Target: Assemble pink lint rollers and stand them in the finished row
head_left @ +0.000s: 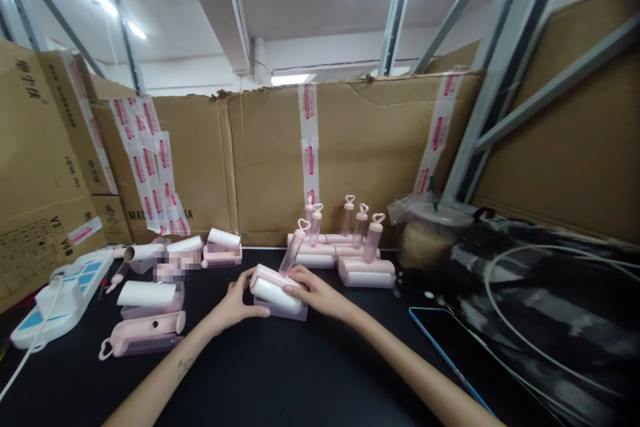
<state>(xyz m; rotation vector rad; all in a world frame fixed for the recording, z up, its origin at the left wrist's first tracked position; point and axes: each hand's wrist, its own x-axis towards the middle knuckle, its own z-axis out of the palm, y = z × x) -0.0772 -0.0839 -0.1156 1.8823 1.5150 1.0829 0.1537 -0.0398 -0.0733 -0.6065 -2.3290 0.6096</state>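
Holding on from both ends in the head view, a bare left hand (240,300) and a bare right hand (316,293) are gripping a pink plastic case with a fat white roll and a see-through lower part (273,287). It is sitting between them, tilting a little, over the black, flat table (280,373). The left fingers are curling around its left end, with the thumb pressing low at the front. The right hand is pinching the right end, its thumb lying on the white roll. A clear pink stick with a heart-shaped ring (294,247) is rising behind the case; whether it is joined on, I cannot tell.

The case is looking light and stiff, and its shiny plastic is probably feeling slippery. The roll is looking softer, so hard squeezing might be denting it. The thin see-through wall may be cracking easily if pushed. The solid pink ends are seeming the best places for holding. More pink-and-white rollers (367,272) are standing near the right hand.
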